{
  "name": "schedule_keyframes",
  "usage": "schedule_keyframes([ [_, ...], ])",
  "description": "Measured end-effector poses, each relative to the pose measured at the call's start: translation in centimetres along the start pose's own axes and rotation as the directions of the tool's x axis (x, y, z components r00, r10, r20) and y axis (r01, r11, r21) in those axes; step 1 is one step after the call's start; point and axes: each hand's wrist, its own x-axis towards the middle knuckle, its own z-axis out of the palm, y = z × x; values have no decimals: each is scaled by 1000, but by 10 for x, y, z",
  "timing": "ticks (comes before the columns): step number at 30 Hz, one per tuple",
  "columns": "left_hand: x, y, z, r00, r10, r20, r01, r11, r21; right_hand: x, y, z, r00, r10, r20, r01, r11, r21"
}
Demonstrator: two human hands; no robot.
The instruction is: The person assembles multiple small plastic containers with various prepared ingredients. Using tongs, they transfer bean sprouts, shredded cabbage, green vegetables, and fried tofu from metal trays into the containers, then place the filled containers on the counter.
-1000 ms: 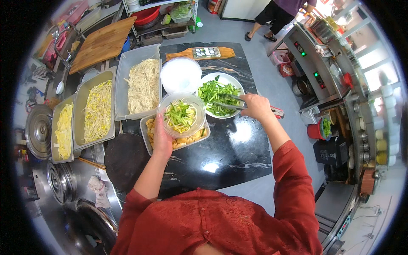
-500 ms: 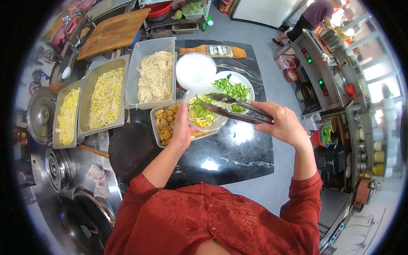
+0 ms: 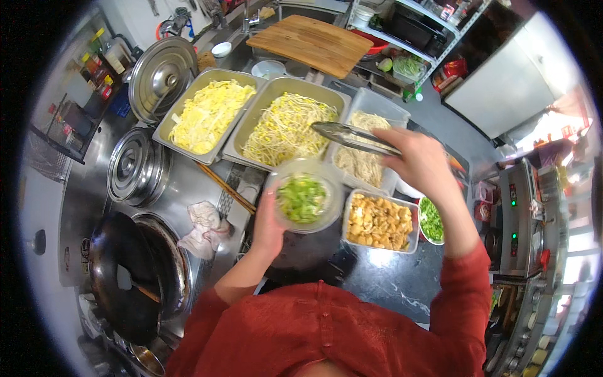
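Note:
My left hand (image 3: 267,225) is closed around the side of a clear round plastic bowl (image 3: 334,204). Bright green vegetable strips (image 3: 301,198) lie on top inside it and mostly cover what is beneath. In my right hand (image 3: 416,157) is a pair of metal tongs (image 3: 361,139), their tips above the right side of the bean sprouts (image 3: 282,129), with nothing visible between them. A clear tub of pale shredded strips (image 3: 358,164) sits partly under the tongs. Golden-brown chunks (image 3: 380,223) fill a smaller tub right of the bowl.
Chopped yellow-white vegetable (image 3: 210,113) fills the far-left metal tray. Green strips on a plate (image 3: 431,220) lie beside my right forearm. At left are a dark wok (image 3: 125,276), a crumpled cloth (image 3: 204,229) and chopsticks (image 3: 229,188). A wooden board (image 3: 311,44) lies at the back.
The view has swung left. My left hand has carried the bowl left, away from the green-strip plate toward the bean sprouts. The tongs have left the bowl and moved over the sprout tray.

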Motion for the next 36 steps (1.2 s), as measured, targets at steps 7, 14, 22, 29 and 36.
schedule_keyframes([
  [7,11,90,-97,929,228,-291,-260,963,-75,179,-18,146,944,122,307,-45,969,-245],
  [14,41,127,-119,906,240,-350,-276,959,-57,158,-15,100,941,266,208,-254,964,-83],
  [22,79,135,-101,949,206,-239,-229,971,-71,161,-37,134,831,418,366,-370,908,-195],
  [29,89,140,-106,959,230,-166,-221,973,68,144,-42,155,873,418,252,-408,908,-93],
  [36,106,125,-97,965,207,-161,-194,977,91,108,-39,88,907,422,9,-418,895,155],
])
